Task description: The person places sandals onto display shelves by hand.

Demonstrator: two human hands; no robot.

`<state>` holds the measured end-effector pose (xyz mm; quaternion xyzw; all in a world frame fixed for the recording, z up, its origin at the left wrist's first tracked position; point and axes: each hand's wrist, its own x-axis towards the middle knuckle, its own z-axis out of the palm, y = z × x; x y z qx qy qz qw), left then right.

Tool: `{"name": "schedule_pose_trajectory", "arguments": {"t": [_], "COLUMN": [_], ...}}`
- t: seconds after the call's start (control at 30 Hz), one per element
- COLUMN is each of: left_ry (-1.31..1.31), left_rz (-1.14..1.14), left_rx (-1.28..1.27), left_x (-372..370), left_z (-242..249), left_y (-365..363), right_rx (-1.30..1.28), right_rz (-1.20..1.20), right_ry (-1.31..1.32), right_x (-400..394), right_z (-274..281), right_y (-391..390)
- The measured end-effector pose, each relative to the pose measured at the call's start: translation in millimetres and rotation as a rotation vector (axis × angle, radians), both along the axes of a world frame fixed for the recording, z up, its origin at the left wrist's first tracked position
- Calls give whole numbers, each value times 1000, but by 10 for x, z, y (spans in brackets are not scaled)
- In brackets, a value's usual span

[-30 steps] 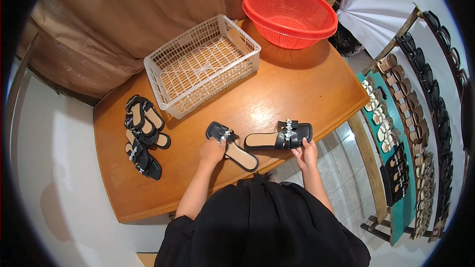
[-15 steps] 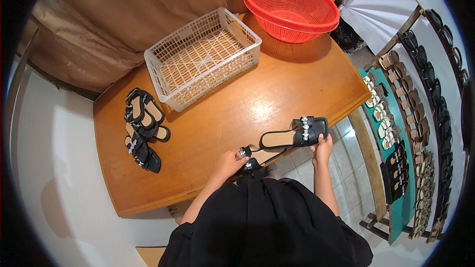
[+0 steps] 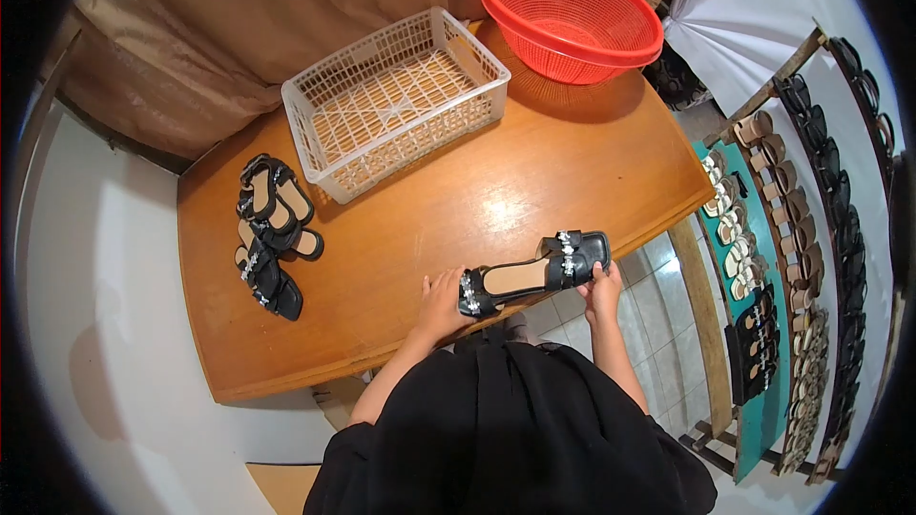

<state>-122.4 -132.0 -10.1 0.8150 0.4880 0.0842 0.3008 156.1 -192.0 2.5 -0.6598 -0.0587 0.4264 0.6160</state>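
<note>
A pair of black sandals with sparkling silver trim lies head to tail at the table's front edge. My right hand [image 3: 601, 294] grips the toe of the right-hand sandal [image 3: 563, 270], thumb on its front end. The left-hand sandal [image 3: 475, 293] points the other way and is partly covered by its mate. Against its toe end rests my left hand [image 3: 442, 308], fingers stretched out and apart over the tabletop. Whether its thumb is under the sandal is hidden.
More black sandals [image 3: 272, 238] are heaped on the left of the wooden table [image 3: 382, 277]. Farther back stand a whitish plastic crate [image 3: 401, 157] and a red mesh basin [image 3: 572, 48]. Racks of shoes [image 3: 763, 257] line the right side, beyond the table edge.
The two sandals have come closer together and shifted slightly left. My left hand has loosened from its pinch, its fingers now spread. My right hand keeps hold of the toe.
</note>
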Motion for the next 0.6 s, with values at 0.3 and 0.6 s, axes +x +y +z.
{"name": "schedule_pose_trajectory", "arguments": {"t": [0.3, 0.6], "left_ry": [-214, 7], "left_rz": [17, -93], "left_rx": [14, -48], "left_x": [-57, -140], "left_z": [-219, 16], "left_y": [263, 382], "right_rx": [40, 132], "right_rz": [62, 211], "right_ry": [-2, -289], "right_x": [-164, -665], "right_z": [39, -474], "right_y": [246, 336]}}
